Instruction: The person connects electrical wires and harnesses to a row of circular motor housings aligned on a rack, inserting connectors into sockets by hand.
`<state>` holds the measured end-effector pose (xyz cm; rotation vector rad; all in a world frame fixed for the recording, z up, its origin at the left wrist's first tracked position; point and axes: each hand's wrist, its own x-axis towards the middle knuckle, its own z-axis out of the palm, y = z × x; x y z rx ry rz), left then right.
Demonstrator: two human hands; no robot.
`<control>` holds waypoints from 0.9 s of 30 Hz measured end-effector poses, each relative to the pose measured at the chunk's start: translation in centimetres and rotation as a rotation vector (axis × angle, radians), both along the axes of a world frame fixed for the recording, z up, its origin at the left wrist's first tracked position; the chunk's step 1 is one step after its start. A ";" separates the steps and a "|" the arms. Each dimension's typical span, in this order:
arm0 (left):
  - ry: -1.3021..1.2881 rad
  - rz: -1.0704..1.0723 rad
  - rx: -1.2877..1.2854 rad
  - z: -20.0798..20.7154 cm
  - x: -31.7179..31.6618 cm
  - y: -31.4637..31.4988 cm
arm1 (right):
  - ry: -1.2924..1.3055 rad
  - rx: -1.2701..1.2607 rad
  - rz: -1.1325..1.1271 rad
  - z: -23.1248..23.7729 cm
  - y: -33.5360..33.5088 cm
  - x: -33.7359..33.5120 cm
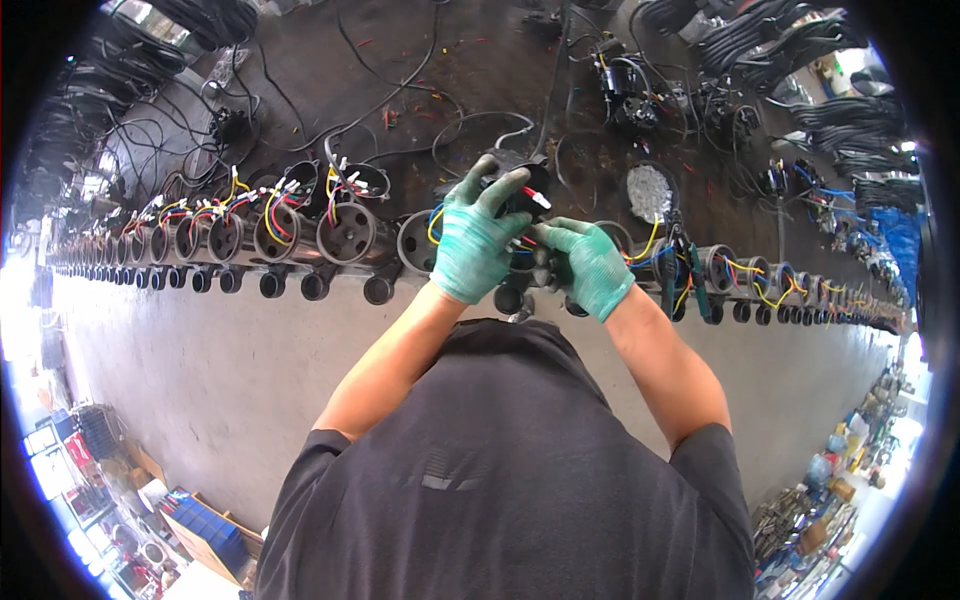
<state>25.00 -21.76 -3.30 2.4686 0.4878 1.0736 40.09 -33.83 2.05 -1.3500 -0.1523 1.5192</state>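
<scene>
Both my hands wear green-coated gloves with darkened fingertips. My left hand (472, 240) is closed around a black round cap (530, 183), its fingers along the cap's near side. A red wire with a white connector (538, 198) sticks out beside those fingers. My right hand (588, 262) pinches at thin wires (523, 241) just right of the left hand; the fingertips partly hide them. Below both hands is a metal cylinder, mostly covered by the gloves. To the left, an open cylinder (415, 242) has blue and yellow wires at its mouth.
Metal cylinders (345, 233) with coloured wires line the table's near edge. Dark-green-handled pliers (697, 282) rest among them at right. A round cover with whitish crumpled material (650, 193) lies behind. Black cables (395, 90) cross the dark table (490, 60); coiled cables (850, 125) are stacked at the right.
</scene>
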 end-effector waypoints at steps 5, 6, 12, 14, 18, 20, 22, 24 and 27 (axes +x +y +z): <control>0.009 -0.024 -0.029 -0.3 0.1 0.4 | -0.396 -0.086 0.381 4.1 0.6 2.2; 0.012 -0.026 -0.037 -0.5 0.2 0.5 | -0.538 -0.032 0.379 4.8 0.6 3.5; 0.048 0.022 -0.141 0.2 -0.1 0.4 | -1.240 0.016 0.254 5.6 0.9 20.0; 0.061 0.023 -0.152 0.4 0.3 0.5 | -1.443 -0.102 0.541 1.2 -0.4 27.3; 0.078 0.013 -0.169 0.1 0.6 0.7 | -1.499 -0.248 1.157 -8.1 -1.7 32.0; 0.087 0.027 -0.162 0.2 0.5 0.6 | -1.507 -0.290 1.266 -10.2 -1.4 31.7; 0.099 0.033 -0.153 0.3 0.5 0.5 | -1.522 -0.310 1.275 -11.1 -0.9 31.4; 0.104 0.042 -0.163 0.3 0.5 0.6 | -1.558 -0.393 1.363 -11.1 -0.2 30.3; 0.107 0.049 -0.153 0.5 0.4 0.6 | -1.583 -0.418 1.305 -10.7 0.0 29.5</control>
